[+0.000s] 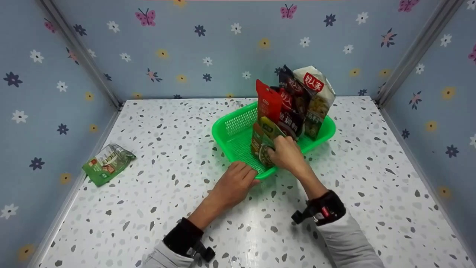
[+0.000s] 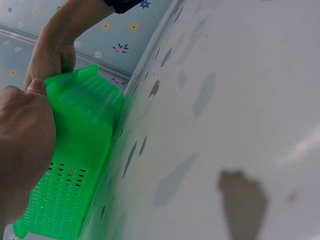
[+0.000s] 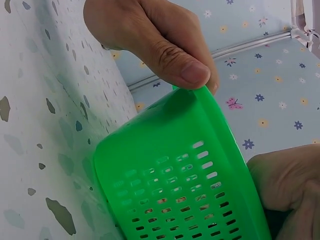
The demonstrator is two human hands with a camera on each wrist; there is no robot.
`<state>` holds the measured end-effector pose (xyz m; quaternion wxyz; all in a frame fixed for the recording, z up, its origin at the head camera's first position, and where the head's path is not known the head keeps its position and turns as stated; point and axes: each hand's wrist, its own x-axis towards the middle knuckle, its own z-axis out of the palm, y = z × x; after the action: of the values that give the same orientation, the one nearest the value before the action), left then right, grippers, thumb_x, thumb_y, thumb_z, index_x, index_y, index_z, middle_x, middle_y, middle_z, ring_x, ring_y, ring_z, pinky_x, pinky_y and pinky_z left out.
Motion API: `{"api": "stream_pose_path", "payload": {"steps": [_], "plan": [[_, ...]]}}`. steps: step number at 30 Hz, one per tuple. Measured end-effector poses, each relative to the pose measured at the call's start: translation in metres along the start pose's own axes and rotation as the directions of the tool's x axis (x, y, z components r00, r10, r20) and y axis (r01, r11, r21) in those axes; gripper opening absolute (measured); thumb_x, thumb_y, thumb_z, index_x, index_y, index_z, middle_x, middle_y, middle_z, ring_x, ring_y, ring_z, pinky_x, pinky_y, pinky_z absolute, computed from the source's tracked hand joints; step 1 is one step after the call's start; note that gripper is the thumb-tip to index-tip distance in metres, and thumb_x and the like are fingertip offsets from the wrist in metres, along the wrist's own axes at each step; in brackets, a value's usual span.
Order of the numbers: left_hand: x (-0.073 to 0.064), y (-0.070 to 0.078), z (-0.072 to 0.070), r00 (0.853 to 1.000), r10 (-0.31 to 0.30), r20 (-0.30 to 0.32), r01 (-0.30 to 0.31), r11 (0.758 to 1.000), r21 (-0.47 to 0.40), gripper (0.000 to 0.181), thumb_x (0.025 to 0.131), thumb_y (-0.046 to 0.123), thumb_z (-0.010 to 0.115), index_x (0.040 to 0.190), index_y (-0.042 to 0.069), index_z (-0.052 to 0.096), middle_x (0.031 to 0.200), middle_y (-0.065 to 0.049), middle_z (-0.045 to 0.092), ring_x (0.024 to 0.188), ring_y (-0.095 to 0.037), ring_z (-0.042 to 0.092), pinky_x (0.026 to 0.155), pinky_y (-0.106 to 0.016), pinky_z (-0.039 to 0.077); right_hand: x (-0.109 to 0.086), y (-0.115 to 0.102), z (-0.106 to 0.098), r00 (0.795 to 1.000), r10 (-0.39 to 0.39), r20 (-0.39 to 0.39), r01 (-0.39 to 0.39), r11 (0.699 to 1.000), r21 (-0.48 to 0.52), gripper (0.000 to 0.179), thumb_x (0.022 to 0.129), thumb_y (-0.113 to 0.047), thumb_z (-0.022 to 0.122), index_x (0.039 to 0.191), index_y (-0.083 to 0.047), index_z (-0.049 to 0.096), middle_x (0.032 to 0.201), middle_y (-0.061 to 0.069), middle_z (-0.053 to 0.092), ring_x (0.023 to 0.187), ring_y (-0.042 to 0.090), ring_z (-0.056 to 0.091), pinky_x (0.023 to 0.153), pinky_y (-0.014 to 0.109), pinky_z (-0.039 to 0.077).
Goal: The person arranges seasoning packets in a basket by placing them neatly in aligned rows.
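Note:
A green plastic basket [image 1: 238, 139] stands at an angle on the speckled table. My left hand [image 1: 236, 180] grips its near corner, with the thumb [image 3: 192, 72] outside the rim in the right wrist view. Inside the basket, my right hand [image 1: 288, 154] holds the top of a green-and-brown seasoning packet [image 1: 264, 152]; its fingertips are partly hidden. Behind that packet, a red packet [image 1: 268, 104], a dark seasoning packet [image 1: 292, 121] and a white packet [image 1: 323, 98] stand upright, leaning in the basket's right part.
A green-and-white packet [image 1: 108, 163] lies flat on the table at the far left, near the side wall. Flower-patterned panels [image 1: 223, 48] border the white speckled table [image 1: 167, 149] at the back and both sides.

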<state>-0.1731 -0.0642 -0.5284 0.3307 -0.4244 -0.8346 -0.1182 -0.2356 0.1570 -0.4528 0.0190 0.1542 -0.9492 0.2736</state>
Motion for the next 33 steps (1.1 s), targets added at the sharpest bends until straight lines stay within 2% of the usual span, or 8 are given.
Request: {"api": "stream_pose_path", "payload": {"steps": [2,5,8,11,17,25,29,33], "plan": [[0.0000,0.0004,-0.0005,1.000,-0.003,0.012,0.003,1.000,0.003,0.027,0.118,0.032,0.059,0.104,0.009,0.068,0.096,-0.003,0.071,0.096,-0.024,0.067,0.097,-0.039,0.056,-0.0004,-0.0001,0.0001,1.000,-0.002,-0.001,0.002,1.000,-0.008,0.059,0.106,-0.009,0.072,0.065,-0.022,0.031,0.062,-0.009,0.019,0.053,0.012,0.022,0.052,0.032,0.022],[0.0005,0.0009,-0.0011,1.000,-0.012,0.023,0.012,1.000,-0.001,0.019,0.111,0.027,0.070,0.105,0.009,0.068,0.097,-0.003,0.071,0.097,-0.023,0.068,0.098,-0.038,0.056,-0.0009,-0.0005,-0.0002,1.000,0.000,0.005,0.000,1.000,-0.014,0.059,0.106,-0.009,0.072,0.066,-0.022,0.032,0.062,-0.008,0.019,0.053,0.012,0.022,0.052,0.032,0.022],[0.0014,0.0012,-0.0013,1.000,-0.016,0.018,0.016,1.000,-0.005,0.020,0.102,0.024,0.082,0.105,0.009,0.069,0.097,-0.004,0.072,0.097,-0.023,0.068,0.098,-0.038,0.057,-0.0011,-0.0001,-0.0010,1.000,0.005,0.012,-0.005,1.000,-0.009,0.058,0.107,-0.009,0.072,0.066,-0.022,0.032,0.062,-0.008,0.020,0.053,0.013,0.023,0.052,0.033,0.022],[0.0016,0.0014,-0.0007,1.000,-0.017,0.011,0.017,1.000,-0.001,0.022,0.099,0.024,0.085,0.105,0.009,0.069,0.096,-0.003,0.072,0.096,-0.023,0.068,0.098,-0.038,0.057,-0.0012,0.0003,-0.0023,1.000,0.012,0.027,-0.012,1.000,0.010,0.057,0.107,-0.011,0.071,0.067,-0.022,0.033,0.062,-0.007,0.021,0.053,0.013,0.024,0.053,0.032,0.023],[0.0016,0.0013,-0.0006,1.000,-0.013,0.007,0.013,1.000,-0.002,0.023,0.099,0.025,0.085,0.104,0.009,0.069,0.095,-0.003,0.071,0.095,-0.023,0.067,0.096,-0.038,0.056,-0.0003,0.0011,-0.0041,0.999,0.015,0.045,-0.016,0.999,0.038,0.056,0.107,-0.016,0.074,0.067,-0.022,0.035,0.061,-0.006,0.024,0.052,0.014,0.028,0.053,0.032,0.024],[0.0016,0.0015,-0.0014,1.000,-0.014,0.014,0.013,1.000,0.011,0.019,0.106,0.026,0.077,0.105,0.008,0.069,0.096,-0.004,0.071,0.095,-0.023,0.066,0.096,-0.038,0.056,-0.0005,0.0001,-0.0027,0.999,0.011,0.036,-0.013,0.998,0.060,0.060,0.106,-0.026,0.080,0.064,-0.022,0.037,0.059,-0.007,0.028,0.050,0.013,0.030,0.052,0.030,0.025],[0.0013,0.0014,-0.0011,1.000,-0.012,0.003,0.012,1.000,0.016,0.021,0.110,0.027,0.073,0.104,0.007,0.069,0.095,-0.005,0.071,0.094,-0.024,0.066,0.095,-0.039,0.055,-0.0010,0.0002,-0.0019,1.000,-0.013,0.010,0.012,0.998,0.069,0.054,0.106,-0.025,0.079,0.068,-0.022,0.041,0.061,-0.006,0.029,0.051,0.014,0.032,0.053,0.031,0.026],[0.0015,0.0021,-0.0012,1.000,-0.015,0.007,0.015,1.000,0.016,0.021,0.108,0.027,0.074,0.105,0.008,0.069,0.096,-0.005,0.071,0.094,-0.024,0.066,0.095,-0.039,0.055,-0.0015,-0.0002,-0.0004,0.999,-0.013,-0.041,0.013,1.000,0.009,0.051,0.105,-0.019,0.079,0.070,-0.020,0.042,0.063,-0.006,0.028,0.055,0.015,0.034,0.054,0.033,0.026]]}}
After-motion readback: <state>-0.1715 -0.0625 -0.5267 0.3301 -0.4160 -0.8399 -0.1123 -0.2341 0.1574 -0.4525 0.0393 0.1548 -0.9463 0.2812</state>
